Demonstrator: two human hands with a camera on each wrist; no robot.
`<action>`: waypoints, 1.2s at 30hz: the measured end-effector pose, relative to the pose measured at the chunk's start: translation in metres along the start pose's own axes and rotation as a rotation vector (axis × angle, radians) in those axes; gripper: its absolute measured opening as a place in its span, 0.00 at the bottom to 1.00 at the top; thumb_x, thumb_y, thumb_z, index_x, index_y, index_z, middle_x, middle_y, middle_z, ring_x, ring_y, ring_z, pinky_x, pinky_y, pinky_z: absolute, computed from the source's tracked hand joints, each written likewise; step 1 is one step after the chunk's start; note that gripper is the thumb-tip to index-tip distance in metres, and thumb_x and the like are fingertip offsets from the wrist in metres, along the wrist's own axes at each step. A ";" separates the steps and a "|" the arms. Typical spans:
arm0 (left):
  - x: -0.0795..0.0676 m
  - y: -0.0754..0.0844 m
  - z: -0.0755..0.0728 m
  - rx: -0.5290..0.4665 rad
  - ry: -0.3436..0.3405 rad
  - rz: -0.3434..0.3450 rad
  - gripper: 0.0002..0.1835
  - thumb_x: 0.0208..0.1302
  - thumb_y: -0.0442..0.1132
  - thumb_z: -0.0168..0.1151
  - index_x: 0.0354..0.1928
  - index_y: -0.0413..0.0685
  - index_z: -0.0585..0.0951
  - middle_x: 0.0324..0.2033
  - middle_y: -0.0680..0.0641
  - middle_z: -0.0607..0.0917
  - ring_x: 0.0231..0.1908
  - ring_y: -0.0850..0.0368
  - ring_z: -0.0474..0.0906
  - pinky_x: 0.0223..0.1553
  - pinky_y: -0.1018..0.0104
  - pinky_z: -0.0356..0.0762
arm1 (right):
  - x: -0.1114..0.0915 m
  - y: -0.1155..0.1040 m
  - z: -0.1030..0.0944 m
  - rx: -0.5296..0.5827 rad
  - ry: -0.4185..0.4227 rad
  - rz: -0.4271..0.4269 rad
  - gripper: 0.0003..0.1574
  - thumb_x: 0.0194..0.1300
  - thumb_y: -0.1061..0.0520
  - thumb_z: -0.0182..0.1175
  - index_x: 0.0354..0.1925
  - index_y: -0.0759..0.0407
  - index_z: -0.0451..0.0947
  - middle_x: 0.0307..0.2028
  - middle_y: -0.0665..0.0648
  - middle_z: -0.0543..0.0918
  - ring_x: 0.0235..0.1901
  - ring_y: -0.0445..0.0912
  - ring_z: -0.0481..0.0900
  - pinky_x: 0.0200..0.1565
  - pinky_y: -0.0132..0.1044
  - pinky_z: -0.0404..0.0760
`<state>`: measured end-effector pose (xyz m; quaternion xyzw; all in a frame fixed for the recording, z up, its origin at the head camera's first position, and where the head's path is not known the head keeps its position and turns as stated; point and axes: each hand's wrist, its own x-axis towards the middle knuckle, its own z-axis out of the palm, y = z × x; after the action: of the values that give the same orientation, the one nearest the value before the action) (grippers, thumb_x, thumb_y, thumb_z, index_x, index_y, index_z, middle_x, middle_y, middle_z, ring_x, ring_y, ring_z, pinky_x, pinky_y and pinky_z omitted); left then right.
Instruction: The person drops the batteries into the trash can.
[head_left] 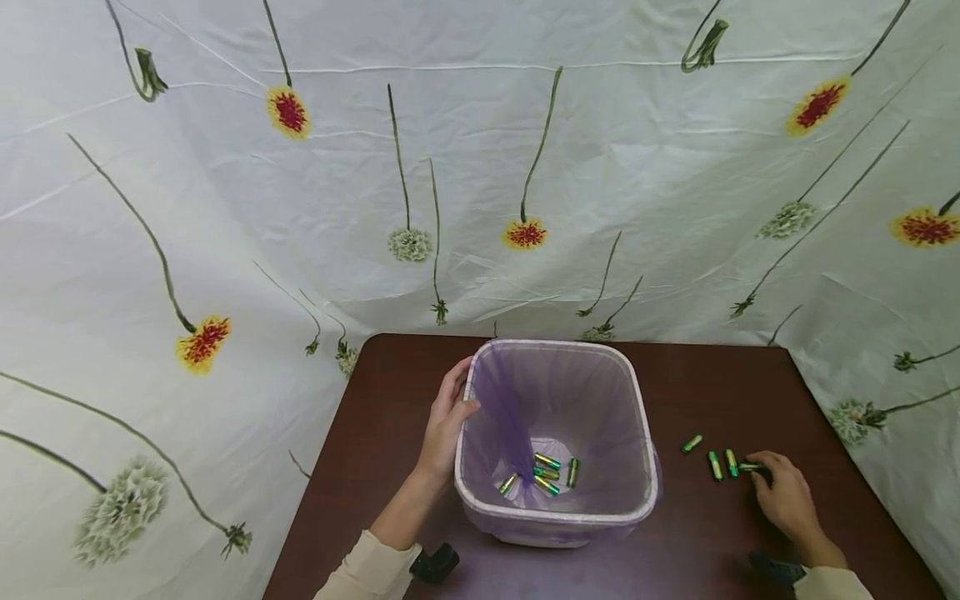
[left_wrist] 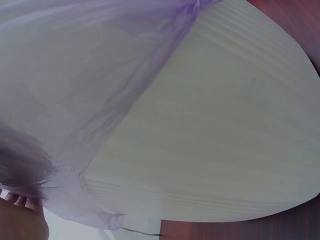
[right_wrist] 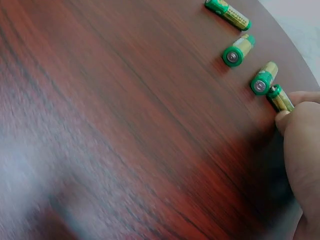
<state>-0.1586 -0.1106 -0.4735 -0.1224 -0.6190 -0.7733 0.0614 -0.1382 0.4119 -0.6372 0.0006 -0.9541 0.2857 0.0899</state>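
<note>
My left hand (head_left: 445,425) grips the left rim of a whitish bin (head_left: 555,518) lined with a thin purple bag (head_left: 504,400). In the left wrist view the pale bin wall (left_wrist: 210,125) fills most of the picture, the bag (left_wrist: 115,65) draped over it. Several green and gold batteries (head_left: 546,473) lie on the bin's floor. To the right of the bin my right hand (head_left: 787,498) pinches a battery (right_wrist: 281,98) between thumb and finger, low at the table. Beside it lie three more: one battery (right_wrist: 264,79) closest, a second battery (right_wrist: 238,50), and a third battery (right_wrist: 228,14) farthest off.
The dark reddish-brown table (head_left: 697,383) carries the bin near its middle. A white cloth (head_left: 480,167) printed with flowers hangs behind and along both sides. Dark straps (head_left: 435,564) sit at the wrists, by the light sleeves.
</note>
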 end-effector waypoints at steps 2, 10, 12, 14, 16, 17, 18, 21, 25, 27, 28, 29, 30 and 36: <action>0.000 0.000 0.000 0.002 0.000 0.001 0.34 0.66 0.27 0.46 0.76 0.34 0.61 0.75 0.37 0.63 0.74 0.47 0.58 0.66 0.68 0.64 | 0.001 0.001 -0.003 -0.026 -0.022 -0.013 0.14 0.67 0.71 0.61 0.51 0.73 0.79 0.55 0.79 0.72 0.53 0.77 0.68 0.49 0.72 0.66; -0.001 -0.002 0.000 -0.007 0.003 0.002 0.34 0.66 0.27 0.47 0.76 0.35 0.61 0.75 0.38 0.63 0.73 0.47 0.59 0.66 0.68 0.64 | 0.001 0.005 -0.009 -0.075 -0.046 -0.060 0.10 0.66 0.68 0.65 0.47 0.70 0.82 0.46 0.74 0.79 0.46 0.72 0.75 0.44 0.68 0.71; -0.001 -0.002 0.000 -0.006 0.003 0.002 0.34 0.66 0.27 0.47 0.76 0.35 0.61 0.75 0.38 0.63 0.74 0.47 0.59 0.66 0.68 0.64 | -0.001 0.006 -0.009 -0.066 -0.038 -0.062 0.10 0.66 0.69 0.65 0.46 0.70 0.82 0.44 0.73 0.80 0.45 0.71 0.76 0.43 0.67 0.71; 0.000 -0.002 -0.001 -0.006 0.003 0.004 0.34 0.66 0.27 0.47 0.76 0.35 0.61 0.75 0.38 0.64 0.73 0.47 0.59 0.66 0.67 0.64 | -0.001 0.006 -0.008 -0.056 -0.028 -0.064 0.09 0.66 0.69 0.65 0.46 0.70 0.81 0.43 0.72 0.80 0.43 0.70 0.77 0.41 0.66 0.72; 0.000 -0.003 -0.001 -0.005 0.005 0.004 0.34 0.66 0.27 0.47 0.76 0.35 0.61 0.75 0.38 0.64 0.73 0.47 0.59 0.66 0.67 0.64 | -0.001 0.005 -0.009 -0.044 -0.009 -0.073 0.09 0.66 0.70 0.64 0.45 0.71 0.81 0.42 0.71 0.80 0.42 0.69 0.78 0.39 0.65 0.73; 0.000 -0.003 -0.001 -0.004 0.005 0.004 0.34 0.66 0.27 0.47 0.76 0.35 0.61 0.75 0.38 0.63 0.73 0.46 0.59 0.66 0.67 0.64 | 0.000 0.004 -0.009 -0.039 0.006 -0.081 0.08 0.66 0.70 0.64 0.45 0.71 0.81 0.41 0.71 0.80 0.42 0.68 0.78 0.39 0.64 0.74; 0.000 -0.003 -0.001 -0.003 0.005 0.004 0.34 0.66 0.27 0.47 0.76 0.35 0.61 0.75 0.38 0.63 0.74 0.46 0.59 0.66 0.68 0.64 | 0.001 0.003 -0.009 -0.035 0.018 -0.088 0.08 0.66 0.70 0.64 0.45 0.71 0.80 0.41 0.70 0.80 0.41 0.68 0.79 0.38 0.64 0.74; 0.000 -0.002 0.000 0.000 0.005 0.003 0.34 0.66 0.27 0.47 0.76 0.35 0.61 0.75 0.38 0.63 0.74 0.47 0.58 0.66 0.68 0.64 | 0.005 -0.002 -0.011 -0.035 0.058 -0.114 0.08 0.65 0.71 0.65 0.44 0.70 0.80 0.39 0.69 0.80 0.40 0.66 0.78 0.37 0.63 0.74; -0.001 -0.001 0.000 0.000 0.006 0.002 0.34 0.66 0.27 0.47 0.76 0.35 0.61 0.75 0.38 0.63 0.74 0.47 0.58 0.66 0.68 0.64 | 0.010 -0.010 -0.015 -0.037 0.099 -0.150 0.09 0.63 0.72 0.66 0.43 0.69 0.80 0.38 0.68 0.79 0.38 0.64 0.78 0.35 0.61 0.74; -0.001 -0.002 0.001 -0.003 0.005 0.002 0.34 0.66 0.27 0.47 0.76 0.35 0.61 0.75 0.38 0.63 0.74 0.47 0.59 0.66 0.68 0.64 | 0.012 -0.015 -0.017 -0.033 0.107 -0.163 0.09 0.62 0.73 0.67 0.42 0.69 0.81 0.38 0.68 0.80 0.37 0.63 0.78 0.34 0.59 0.74; -0.001 -0.002 0.001 -0.004 0.005 0.002 0.34 0.66 0.27 0.47 0.76 0.35 0.61 0.75 0.38 0.63 0.73 0.47 0.59 0.66 0.68 0.64 | 0.013 -0.018 -0.018 -0.029 0.109 -0.169 0.09 0.62 0.72 0.67 0.42 0.69 0.81 0.39 0.68 0.80 0.37 0.62 0.79 0.34 0.58 0.75; -0.001 -0.002 0.001 -0.005 0.004 0.003 0.34 0.66 0.27 0.47 0.76 0.34 0.61 0.75 0.38 0.63 0.73 0.47 0.59 0.66 0.68 0.64 | 0.015 -0.021 -0.020 -0.024 0.106 -0.170 0.09 0.63 0.72 0.67 0.43 0.69 0.81 0.39 0.68 0.80 0.36 0.61 0.79 0.33 0.56 0.74; -0.002 -0.003 0.001 -0.005 0.004 0.004 0.34 0.66 0.27 0.47 0.76 0.34 0.61 0.74 0.37 0.64 0.73 0.47 0.59 0.66 0.68 0.64 | 0.016 -0.024 -0.021 -0.021 0.103 -0.170 0.09 0.63 0.72 0.67 0.43 0.68 0.82 0.39 0.68 0.81 0.36 0.61 0.79 0.32 0.55 0.75; 0.000 -0.003 0.000 -0.004 0.006 0.009 0.34 0.66 0.27 0.46 0.76 0.34 0.61 0.74 0.37 0.63 0.74 0.46 0.58 0.66 0.68 0.64 | 0.024 -0.048 -0.033 0.009 0.131 -0.193 0.10 0.62 0.71 0.69 0.43 0.66 0.84 0.39 0.65 0.82 0.34 0.53 0.78 0.31 0.44 0.76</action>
<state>-0.1587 -0.1099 -0.4760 -0.1232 -0.6165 -0.7748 0.0666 -0.1536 0.3913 -0.5799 0.0741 -0.9405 0.2793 0.1791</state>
